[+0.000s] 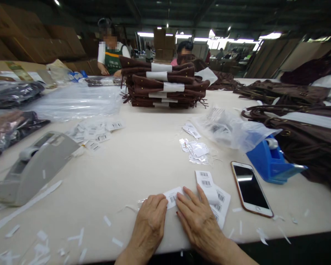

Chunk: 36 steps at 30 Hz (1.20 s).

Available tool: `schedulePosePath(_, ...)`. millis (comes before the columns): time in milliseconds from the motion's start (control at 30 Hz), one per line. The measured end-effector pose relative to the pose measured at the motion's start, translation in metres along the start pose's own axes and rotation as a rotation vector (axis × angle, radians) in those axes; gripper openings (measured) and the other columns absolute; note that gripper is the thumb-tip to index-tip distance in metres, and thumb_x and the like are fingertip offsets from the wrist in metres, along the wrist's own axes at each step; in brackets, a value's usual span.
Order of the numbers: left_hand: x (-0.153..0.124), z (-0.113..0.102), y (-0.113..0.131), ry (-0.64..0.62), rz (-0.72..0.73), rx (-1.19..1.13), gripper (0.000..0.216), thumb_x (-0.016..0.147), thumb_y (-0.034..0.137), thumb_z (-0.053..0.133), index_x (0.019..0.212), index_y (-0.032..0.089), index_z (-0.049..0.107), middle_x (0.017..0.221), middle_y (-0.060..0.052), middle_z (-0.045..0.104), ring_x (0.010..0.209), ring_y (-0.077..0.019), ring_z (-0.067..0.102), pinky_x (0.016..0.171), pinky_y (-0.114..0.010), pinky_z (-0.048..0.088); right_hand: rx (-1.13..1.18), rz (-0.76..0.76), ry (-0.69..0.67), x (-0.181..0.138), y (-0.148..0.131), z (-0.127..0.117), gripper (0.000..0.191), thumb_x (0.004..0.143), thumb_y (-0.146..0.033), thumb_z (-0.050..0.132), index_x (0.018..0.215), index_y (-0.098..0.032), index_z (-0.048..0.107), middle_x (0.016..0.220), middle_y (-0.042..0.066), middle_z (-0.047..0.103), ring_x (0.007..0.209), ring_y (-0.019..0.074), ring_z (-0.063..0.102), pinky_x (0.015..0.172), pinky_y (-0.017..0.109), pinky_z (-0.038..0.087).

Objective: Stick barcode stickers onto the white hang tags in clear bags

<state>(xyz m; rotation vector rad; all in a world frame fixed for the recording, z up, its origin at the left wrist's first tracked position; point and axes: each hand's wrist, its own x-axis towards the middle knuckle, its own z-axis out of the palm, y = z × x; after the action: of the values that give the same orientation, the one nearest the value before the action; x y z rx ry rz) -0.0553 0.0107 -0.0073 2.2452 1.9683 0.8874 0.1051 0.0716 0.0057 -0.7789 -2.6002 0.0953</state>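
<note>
A white barcoded tag (173,196) lies flat on the table between my two hands. My left hand (151,217) is closed at its left end, fingers together and the thumb side toward the tag; a clear plastic edge and a thin string show beyond it. My right hand (196,215) rests palm down with its fingers stretched out and apart, fingertips at the tag's right edge. Partly under my right hand lie sheets of barcode stickers (222,202). Ahead of it sits a small pile of white tags (198,150) with strings.
A phone (252,189) and a blue tape dispenser (274,162) are on the right, by brown bags (314,140). On the left are a grey tape dispenser (41,165) and barcode tags (95,132). Stacked brown bags (165,86) stand ahead; a co-worker (111,55) is behind. Paper scraps litter the front.
</note>
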Motion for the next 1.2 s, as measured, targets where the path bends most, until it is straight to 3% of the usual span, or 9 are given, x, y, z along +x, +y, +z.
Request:
schedulePosePath(100, -0.002, -0.010, -0.002, 0.056, 0.021, 0.092, 0.023, 0.080, 0.010, 0.044, 0.102, 0.013, 0.051, 0.097, -0.010, 0.059, 0.090, -0.0202, 0.051, 0.077, -0.034, 0.044, -0.043, 0.112, 0.087, 0.000, 0.004, 0.005, 0.031, 0.086, -0.021, 0.042, 0.112, -0.010, 0.054, 0.112, 0.011, 0.061, 0.115, 0.0280, 0.045, 0.101, 0.055, 0.024)
schedulePosePath(233, -0.010, -0.020, -0.013, 0.055, -0.070, 0.290, 0.047, 0.074, 0.024, 0.059, 0.116, 0.011, 0.045, 0.109, -0.014, 0.058, 0.101, -0.0267, 0.050, 0.082, -0.043, 0.041, -0.035, 0.153, 0.121, -0.001, 0.002, 0.013, 0.033, 0.086, -0.021, 0.041, 0.114, -0.008, 0.052, 0.113, 0.013, 0.060, 0.112, 0.0279, 0.048, 0.101, 0.054, 0.024)
schedulePosePath(400, -0.015, -0.015, -0.023, 0.005, -0.121, 0.214, 0.045, 0.073, 0.030, 0.060, 0.114, 0.016, 0.047, 0.104, -0.010, 0.062, 0.098, -0.0236, 0.055, 0.082, -0.040, 0.044, 0.025, 0.165, 0.160, -0.002, -0.004, 0.017, 0.033, 0.086, -0.019, 0.041, 0.116, -0.007, 0.050, 0.111, 0.013, 0.061, 0.111, 0.0271, 0.048, 0.100, 0.054, 0.026)
schedulePosePath(700, -0.013, -0.015, -0.020, -0.012, -0.150, 0.155, 0.039, 0.073, 0.029, 0.060, 0.109, 0.018, 0.051, 0.101, -0.008, 0.064, 0.097, -0.0241, 0.055, 0.081, -0.041, 0.044, 0.236, 0.063, 0.006, 0.005, -0.022, 0.015, 0.047, 0.079, -0.005, 0.037, 0.126, -0.006, 0.037, 0.119, 0.013, 0.055, 0.117, 0.0254, 0.042, 0.102, 0.057, 0.025)
schedulePosePath(800, -0.007, -0.019, -0.016, -0.072, -0.234, 0.101, 0.040, 0.071, 0.025, 0.061, 0.109, 0.017, 0.051, 0.101, -0.008, 0.062, 0.096, -0.0242, 0.054, 0.082, -0.042, 0.044, 0.289, 0.048, -0.001, 0.003, -0.019, 0.015, 0.049, 0.080, -0.004, 0.035, 0.129, -0.006, 0.032, 0.121, 0.014, 0.053, 0.117, 0.0218, 0.043, 0.103, 0.052, 0.028)
schedulePosePath(1000, 0.012, -0.031, -0.001, -0.242, -0.491, -0.084, 0.030, 0.068, 0.017, 0.058, 0.097, 0.017, 0.055, 0.091, -0.005, 0.061, 0.084, -0.0215, 0.055, 0.078, -0.039, 0.044, 0.414, 0.214, 0.128, 0.001, -0.007, 0.020, 0.040, 0.083, -0.015, 0.041, 0.122, -0.012, 0.042, 0.113, 0.013, 0.057, 0.107, 0.0214, 0.050, 0.095, 0.043, 0.040)
schedulePosePath(1100, 0.021, -0.036, 0.010, -0.254, -0.518, -0.201, 0.019, 0.069, 0.017, 0.056, 0.088, 0.019, 0.058, 0.087, -0.003, 0.063, 0.082, -0.0202, 0.056, 0.076, -0.036, 0.044, 0.614, 0.365, 0.089, 0.007, -0.007, 0.011, 0.035, 0.080, -0.022, 0.050, 0.115, -0.016, 0.050, 0.105, 0.010, 0.061, 0.097, 0.0217, 0.054, 0.085, 0.039, 0.045)
schedulePosePath(1200, 0.027, -0.041, 0.018, -0.216, -0.538, -0.357, 0.016, 0.069, 0.020, 0.057, 0.084, 0.019, 0.060, 0.084, -0.003, 0.063, 0.080, -0.0184, 0.056, 0.073, -0.031, 0.043, 0.923, 0.528, -0.029, 0.015, -0.007, -0.001, 0.017, 0.078, -0.027, 0.053, 0.091, -0.018, 0.060, 0.082, 0.003, 0.064, 0.077, 0.0172, 0.057, 0.071, 0.030, 0.046)
